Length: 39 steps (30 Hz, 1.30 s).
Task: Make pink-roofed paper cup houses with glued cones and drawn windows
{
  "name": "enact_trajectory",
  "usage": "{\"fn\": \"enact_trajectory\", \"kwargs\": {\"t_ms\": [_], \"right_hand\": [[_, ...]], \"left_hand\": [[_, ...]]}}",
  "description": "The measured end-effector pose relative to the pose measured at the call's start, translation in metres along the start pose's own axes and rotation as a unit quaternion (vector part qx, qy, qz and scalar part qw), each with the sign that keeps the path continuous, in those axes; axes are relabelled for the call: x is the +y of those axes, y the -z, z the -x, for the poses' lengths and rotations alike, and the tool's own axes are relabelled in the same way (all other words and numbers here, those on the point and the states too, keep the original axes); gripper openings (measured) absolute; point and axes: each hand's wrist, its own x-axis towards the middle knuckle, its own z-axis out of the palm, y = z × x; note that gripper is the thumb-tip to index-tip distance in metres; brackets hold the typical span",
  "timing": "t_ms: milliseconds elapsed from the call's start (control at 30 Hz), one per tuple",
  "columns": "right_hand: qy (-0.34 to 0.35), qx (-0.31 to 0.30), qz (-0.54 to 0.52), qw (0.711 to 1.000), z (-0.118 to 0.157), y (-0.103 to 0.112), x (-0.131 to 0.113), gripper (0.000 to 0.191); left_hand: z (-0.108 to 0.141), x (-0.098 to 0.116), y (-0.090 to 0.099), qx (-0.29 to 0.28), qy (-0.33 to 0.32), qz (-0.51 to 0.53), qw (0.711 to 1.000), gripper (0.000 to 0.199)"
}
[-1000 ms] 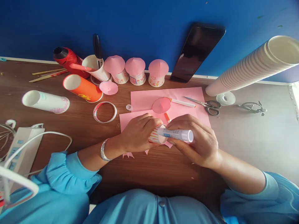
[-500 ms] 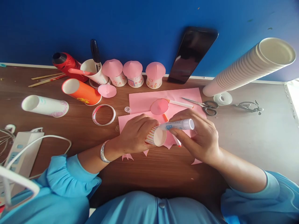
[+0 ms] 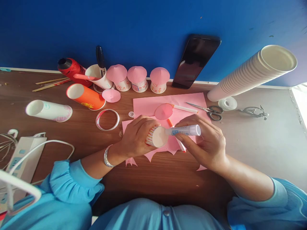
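My left hand (image 3: 137, 135) is wrapped around a small paper cup (image 3: 160, 136) with orange stripes drawn on its side, one round end facing up toward me. In my right hand (image 3: 203, 139) is a glue stick (image 3: 184, 130), held between thumb and fingers, its tip at the cup's rim. Below both hands lie pink paper sheets (image 3: 148, 103) with ragged cut edges. A pink paper cone (image 3: 163, 111) rests on them, beside a white marker (image 3: 185, 109) and another marker (image 3: 181, 145) with an orange end.
Three small cups with pink cone tops (image 3: 136, 75) line the back wall. Scissors (image 3: 214, 112), a tape roll (image 3: 107, 119), a phone (image 3: 196, 60) and a tall cup stack (image 3: 251, 73) surround the paper. An orange cup (image 3: 83, 95) and a power strip (image 3: 24, 156) are leftward.
The striped cup has shifted slightly left and turned, so more of its round end shows. The glue stick's tip has moved from over the cup to the right side of its rim.
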Motion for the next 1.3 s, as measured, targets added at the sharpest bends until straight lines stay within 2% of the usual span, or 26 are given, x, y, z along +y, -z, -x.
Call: {"fn": "enact_trajectory", "kwargs": {"t_ms": [133, 300, 500, 667, 767, 867, 1033, 1167, 1300], "right_hand": [[-0.002, 0.004, 0.002, 1.000, 0.001, -0.001, -0.002, 0.004], [-0.005, 0.004, 0.000, 1.000, 0.002, -0.001, -0.007, 0.004], [0.011, 0.003, -0.025, 1.000, 0.007, -0.006, -0.009, 0.007], [0.025, -0.034, -0.040, 0.998, 0.010, -0.001, -0.012, 0.013], [0.063, -0.053, -0.042, 0.996, 0.008, 0.007, -0.015, 0.020], [0.099, -0.041, -0.016, 0.994, 0.005, 0.011, -0.015, 0.024], [0.073, -0.008, -0.008, 0.997, 0.002, 0.009, -0.004, 0.020], [0.058, 0.008, -0.029, 0.998, 0.001, 0.007, 0.002, 0.018], [0.064, -0.034, -0.046, 0.996, 0.003, 0.004, 0.000, 0.017]], "left_hand": [[-0.003, 0.000, 0.003, 0.003, 0.020, -0.003, 1.000, 0.053], [-0.009, 0.001, 0.007, 0.009, 0.017, 0.006, 1.000, 0.051], [-0.011, 0.002, 0.011, -0.016, 0.056, -0.002, 0.998, 0.050], [-0.008, 0.002, 0.008, -0.011, 0.064, 0.003, 0.998, 0.052], [-0.006, 0.003, 0.005, -0.028, 0.109, 0.025, 0.993, 0.053], [-0.006, 0.006, 0.005, -0.037, 0.168, 0.065, 0.983, 0.056], [-0.011, 0.010, 0.005, -0.049, 0.242, 0.133, 0.960, 0.054], [-0.013, 0.011, 0.006, -0.057, 0.271, 0.163, 0.947, 0.052], [-0.013, 0.011, 0.005, -0.056, 0.266, 0.147, 0.951, 0.049]]}}
